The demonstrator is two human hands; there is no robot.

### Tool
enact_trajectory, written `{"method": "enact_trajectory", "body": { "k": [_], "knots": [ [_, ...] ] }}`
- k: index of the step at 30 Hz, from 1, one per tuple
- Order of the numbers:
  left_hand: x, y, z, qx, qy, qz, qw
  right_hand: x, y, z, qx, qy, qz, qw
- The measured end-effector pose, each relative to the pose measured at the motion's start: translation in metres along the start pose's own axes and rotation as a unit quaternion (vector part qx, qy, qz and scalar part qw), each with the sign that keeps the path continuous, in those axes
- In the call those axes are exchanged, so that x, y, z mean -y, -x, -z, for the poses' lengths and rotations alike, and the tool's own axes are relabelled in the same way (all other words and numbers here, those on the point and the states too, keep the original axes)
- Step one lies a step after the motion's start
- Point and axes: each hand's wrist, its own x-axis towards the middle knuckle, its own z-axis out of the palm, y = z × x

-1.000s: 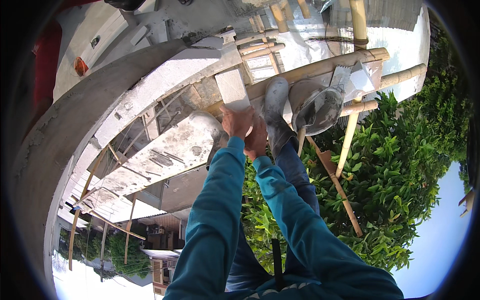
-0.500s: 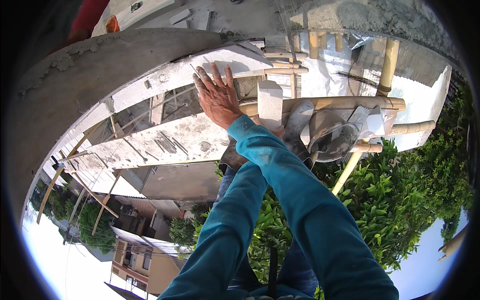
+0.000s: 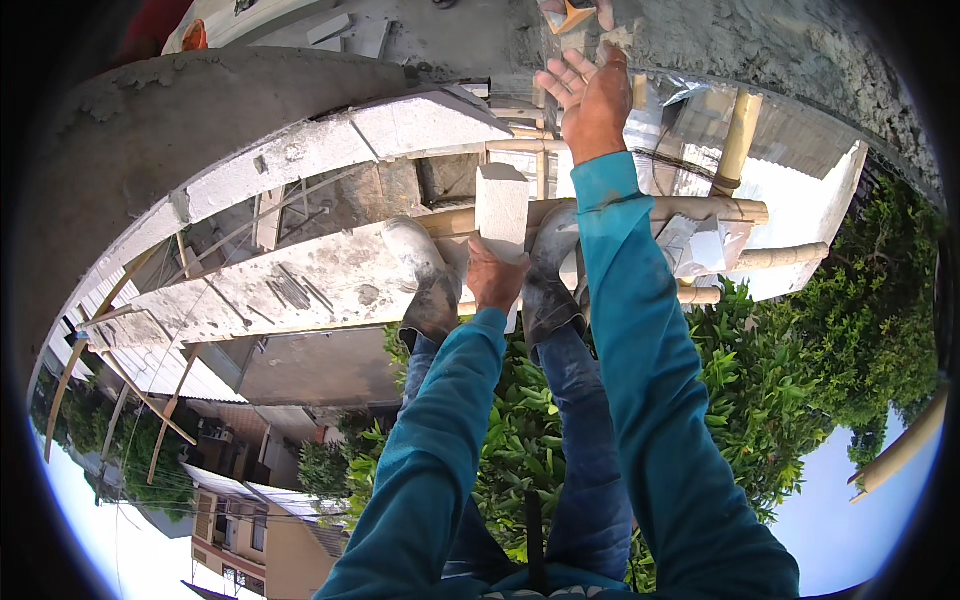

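My left hand grips the lower end of a pale rectangular block, standing between my two grey, smeared boots. Up and to the right, my right hand is raised with its fingers spread and nothing in it. Just beyond its fingertips, at the top edge, another person's hand is beside an orange-yellow, pointed object, partly cut off by the frame. I cannot tell what kind of object that is.
Under my boots runs a whitish plank, next to bamboo poles. A curved concrete wall with a white ledge bends away on the left. Green foliage lies below. A red sleeve shows at the upper left.
My right hand has left the white ledge and swung up to the right, uncrossing my arms. The left hand still holds the block. Another person's hand and the orange-yellow object have appeared at the top.
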Motion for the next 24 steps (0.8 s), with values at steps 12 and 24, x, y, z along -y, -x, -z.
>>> {"method": "enact_trajectory", "body": {
  "k": [12,24],
  "knots": [
    [-0.003,0.001,-0.002,-0.027,-0.024,0.001,0.999,0.001,-0.027,0.022,0.211,-0.253,-0.204,0.922],
    [-0.023,-0.023,0.022,0.106,-0.183,-0.010,0.977,0.083,0.110,0.231,0.290,0.152,-0.305,0.894]
  ]
}}
